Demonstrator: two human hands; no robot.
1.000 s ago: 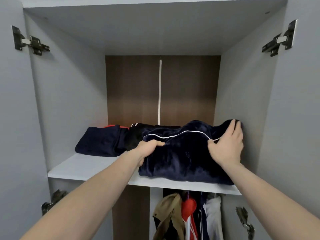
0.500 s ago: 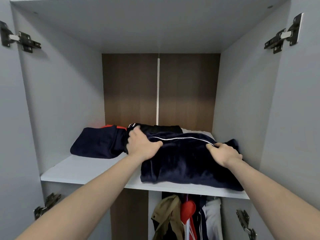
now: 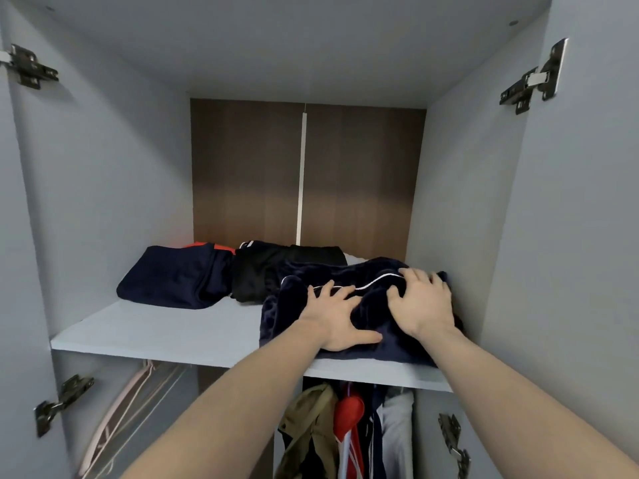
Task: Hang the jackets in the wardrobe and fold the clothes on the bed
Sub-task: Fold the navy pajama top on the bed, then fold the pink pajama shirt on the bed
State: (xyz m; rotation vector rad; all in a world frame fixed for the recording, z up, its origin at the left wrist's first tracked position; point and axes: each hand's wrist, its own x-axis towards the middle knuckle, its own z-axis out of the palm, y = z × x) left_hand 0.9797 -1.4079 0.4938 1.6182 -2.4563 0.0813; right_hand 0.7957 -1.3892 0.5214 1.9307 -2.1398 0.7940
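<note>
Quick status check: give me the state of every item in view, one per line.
Velvet navy garment: folded, on the shelf, against the right wall.
Left hand: flat, pressing it.
Right hand: flat, pressing it.
Navy garment with red trim: folded, shelf left.
Black garment: folded, behind.
Jackets: hanging below.
Wardrobe doors: open.

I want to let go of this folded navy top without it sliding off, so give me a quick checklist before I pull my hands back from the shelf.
1. Both hands flat on the garment: ok. The left hand and right hand lie spread on the folded navy top, gripping nothing.
2. Top fully on the shelf: cannot tell. Its front edge sits near the lip, partly hidden by the forearms.
3. Clear of neighbours: not ok. It overlaps the black folded garment.
4. Room at the right wall: not ok, the top is pressed against it.
5. Fold tidy: not ok, the fabric looks bunched around the white piping.
</note>
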